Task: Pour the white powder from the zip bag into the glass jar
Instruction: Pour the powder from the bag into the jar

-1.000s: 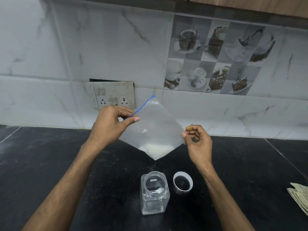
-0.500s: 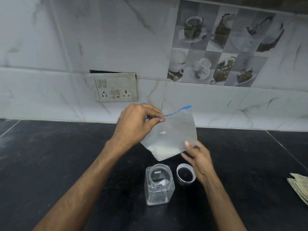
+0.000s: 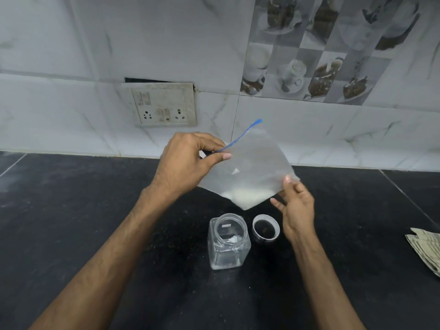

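A clear zip bag (image 3: 252,163) with a blue zip strip hangs tilted above the counter, a little white powder (image 3: 247,195) gathered in its lowest corner. My left hand (image 3: 188,163) pinches the bag's top edge by the blue strip. My right hand (image 3: 296,206) touches the bag's right corner with fingertips, the fingers loosely spread. Below the bag stands an open square glass jar (image 3: 228,241) with a trace of white at its bottom. The jar's round lid (image 3: 265,227) lies upside down just right of it.
The black stone counter (image 3: 95,198) spans the view, with a white marble-tile wall behind and a switch-and-socket plate (image 3: 164,104) on it. A folded cloth or paper (image 3: 426,248) lies at the right edge.
The bag's lowest corner with the powder has come down closer to the jar's mouth. My right hand has shifted from under the bag's corner to its right edge.
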A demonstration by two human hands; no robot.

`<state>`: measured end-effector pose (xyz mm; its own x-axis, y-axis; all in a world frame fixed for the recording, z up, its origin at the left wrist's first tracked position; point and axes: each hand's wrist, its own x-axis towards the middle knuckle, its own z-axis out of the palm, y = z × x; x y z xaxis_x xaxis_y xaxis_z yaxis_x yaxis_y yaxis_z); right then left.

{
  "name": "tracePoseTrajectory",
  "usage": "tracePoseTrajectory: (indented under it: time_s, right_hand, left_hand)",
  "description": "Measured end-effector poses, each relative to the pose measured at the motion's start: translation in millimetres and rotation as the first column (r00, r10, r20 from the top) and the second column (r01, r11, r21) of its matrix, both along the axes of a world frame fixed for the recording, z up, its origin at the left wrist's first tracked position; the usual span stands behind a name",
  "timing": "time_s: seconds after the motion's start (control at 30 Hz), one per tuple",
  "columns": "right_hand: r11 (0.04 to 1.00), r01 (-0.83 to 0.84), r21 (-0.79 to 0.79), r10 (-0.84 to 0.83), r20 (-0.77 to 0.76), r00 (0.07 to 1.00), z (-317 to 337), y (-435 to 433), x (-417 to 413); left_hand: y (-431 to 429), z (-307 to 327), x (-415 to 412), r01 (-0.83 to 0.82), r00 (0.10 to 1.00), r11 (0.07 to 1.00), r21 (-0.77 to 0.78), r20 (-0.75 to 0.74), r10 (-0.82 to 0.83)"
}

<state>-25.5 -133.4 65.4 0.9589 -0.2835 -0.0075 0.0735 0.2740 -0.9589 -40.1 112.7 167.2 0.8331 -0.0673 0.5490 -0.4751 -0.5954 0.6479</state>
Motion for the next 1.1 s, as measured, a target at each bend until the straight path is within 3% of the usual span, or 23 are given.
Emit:
tracePoseTrajectory:
  time_s: [0.17, 0.33, 0.63, 0.83, 1.1]
  right_hand:
    - [0.95, 0.107, -0.293, -0.054, 0.184, 0.981, 25, -24, -1]
    - [0.898, 0.129, -0.42, -0.035, 0.225, 0.974, 40, -62, -12]
    - [0.769, 0.112, -0.629, 0.048, 0.233, 0.971, 57, -91, -36]
    - [0.701, 0.156, -0.696, 0.049, 0.266, 0.963, 58, -88, -37]
    - [0.685, 0.22, -0.694, 0.07, 0.363, 0.929, 63, -80, -38]
  left_hand:
    - [-14, -13, -12, 0.017, 1.0, 0.984, -0.177, -0.02, -0.021]
    - [-26, -34, -21, 0.06, 0.997, 0.971, -0.23, -0.035, -0.069]
    - [-32, -76, -34, 0.133, 0.982, 0.979, -0.152, -0.113, -0.151]
    - [-30, -91, -41, 0.114, 0.959, 0.988, -0.107, -0.249, -0.138]
    - [-29, -102, -49, 0.053, 0.97, 0.994, -0.094, -0.234, -0.073]
